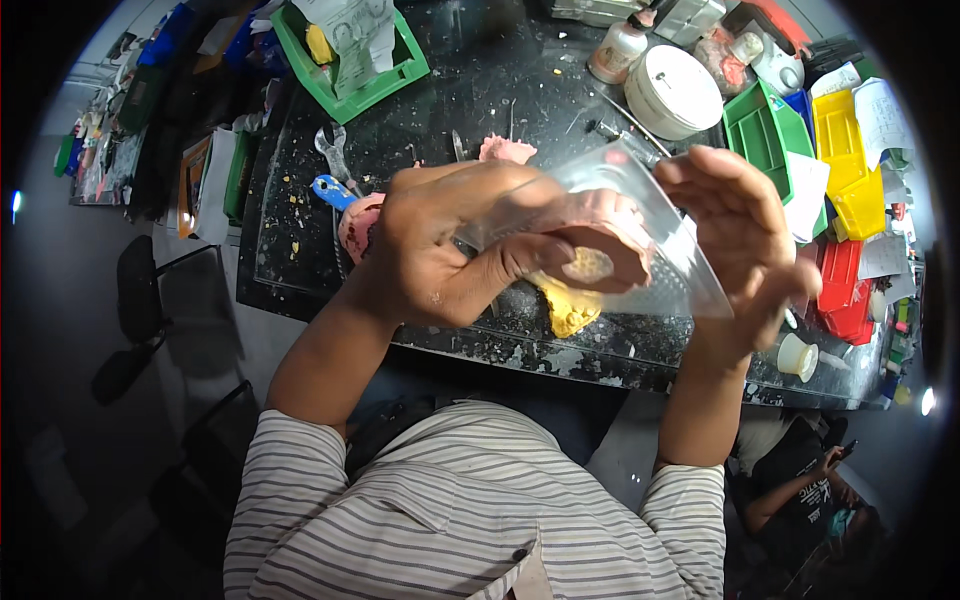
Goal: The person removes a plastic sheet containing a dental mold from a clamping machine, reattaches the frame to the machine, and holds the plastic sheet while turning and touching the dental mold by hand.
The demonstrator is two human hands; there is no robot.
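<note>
My left hand (450,235) is closed on a pink dental cast (625,262) with a pale patch on its underside. The thumb presses near that patch. A clear plastic sheet (690,275) surrounds or covers the cast; whether it is a loose sheet or a bag I cannot tell. Beside the sheet's right edge, my right hand (735,225) has its fingers apart and appears to hold nothing. Under the left hand, a yellow lump (572,312) lies on the black table (480,350). Another pink cast (357,230) is partly hidden behind the left wrist.
A blue-handled tool (333,191) and a wrench (336,155) lie at left. Green bin (415,70) stands far left; white tub (675,95) and bottle (618,52) far right. Green, yellow (845,135) and red (842,285) bins line the right. Another person (800,490) sits lower right.
</note>
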